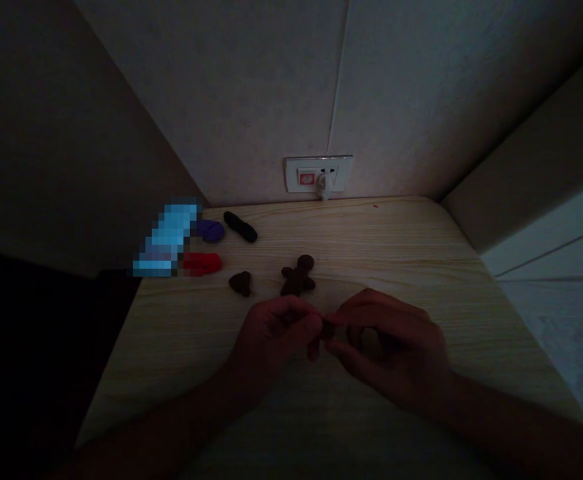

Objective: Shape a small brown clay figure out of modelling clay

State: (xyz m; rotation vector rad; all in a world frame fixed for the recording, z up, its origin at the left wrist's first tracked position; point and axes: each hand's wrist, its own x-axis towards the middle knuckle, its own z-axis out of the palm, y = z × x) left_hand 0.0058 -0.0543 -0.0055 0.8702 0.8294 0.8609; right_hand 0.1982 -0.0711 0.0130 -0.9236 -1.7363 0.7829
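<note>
Between the fingertips of both hands is a small piece of brown modelling clay. My left hand pinches its left side with thumb and forefinger, the tips partly hiding it. From the right, my right hand grips the same piece between thumb and fingers. Just beyond the hands lies a brown clay figure with a round head and two stubby arms; its lower end is close to my left hand. A loose brown clay lump rests to the left of the figure.
Farther left on the wooden table are a red clay piece, a purple clay piece and a black clay roll. A bright pixelated device is at the left edge. Behind, a wall socket holds a plug.
</note>
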